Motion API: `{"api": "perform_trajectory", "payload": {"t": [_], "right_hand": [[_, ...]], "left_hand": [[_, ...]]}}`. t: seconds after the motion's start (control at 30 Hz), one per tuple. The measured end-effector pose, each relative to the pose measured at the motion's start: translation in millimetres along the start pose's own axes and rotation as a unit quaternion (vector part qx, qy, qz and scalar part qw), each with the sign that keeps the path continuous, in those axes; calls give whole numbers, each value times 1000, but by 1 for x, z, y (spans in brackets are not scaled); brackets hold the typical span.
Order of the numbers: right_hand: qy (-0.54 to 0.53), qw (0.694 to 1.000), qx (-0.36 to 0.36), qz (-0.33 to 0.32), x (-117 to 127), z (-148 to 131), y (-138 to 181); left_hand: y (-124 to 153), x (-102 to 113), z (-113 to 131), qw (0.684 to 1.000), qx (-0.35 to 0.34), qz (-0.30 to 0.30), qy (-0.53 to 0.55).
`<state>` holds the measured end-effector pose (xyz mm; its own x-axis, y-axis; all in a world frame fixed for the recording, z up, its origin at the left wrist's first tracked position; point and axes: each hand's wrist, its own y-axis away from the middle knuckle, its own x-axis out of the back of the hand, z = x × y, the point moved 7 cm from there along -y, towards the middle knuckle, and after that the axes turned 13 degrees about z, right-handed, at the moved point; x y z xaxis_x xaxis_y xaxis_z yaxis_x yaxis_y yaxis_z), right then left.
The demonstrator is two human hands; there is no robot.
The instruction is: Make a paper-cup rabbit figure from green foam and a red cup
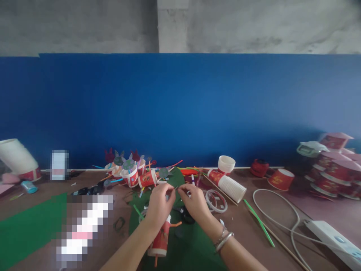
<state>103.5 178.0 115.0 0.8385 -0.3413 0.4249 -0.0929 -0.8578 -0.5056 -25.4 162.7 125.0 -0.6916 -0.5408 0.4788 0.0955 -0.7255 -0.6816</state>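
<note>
My left hand [161, 199] and my right hand [194, 199] meet fingertip to fingertip over the dark green sheet [184, 252]. Both are closed in a pinch, and a tiny dark sliver seems to lie between them, too small to name. Beneath my left wrist, a red paper cup [160, 244] lies on its side with orange straw pieces sticking out. Under my right hand the black scissors [187, 215] are partly covered. Just right of that hand are rolls of clear tape [216, 201] and an upright marker [193, 179].
Decorated paper cups [129, 177] stand behind on the left. A stack of paper cups [231, 188] lies at the right, near a green straw [261, 226], a white cable [293, 210] and a power strip [335, 241]. Red paper lanterns [335, 169] are piled far right. A blue wall [180, 109] rises behind.
</note>
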Motion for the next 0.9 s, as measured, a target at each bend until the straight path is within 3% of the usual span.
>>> {"api": "perform_trajectory", "payload": {"t": [0.3,0.9], "right_hand": [[0,1000,7,2,2,-2,0],[31,998,46,15,2,-9,3]], "left_hand": [[5,-3,11,995,-86,9,-41],[6,-4,13,996,-70,-11,-45]]}}
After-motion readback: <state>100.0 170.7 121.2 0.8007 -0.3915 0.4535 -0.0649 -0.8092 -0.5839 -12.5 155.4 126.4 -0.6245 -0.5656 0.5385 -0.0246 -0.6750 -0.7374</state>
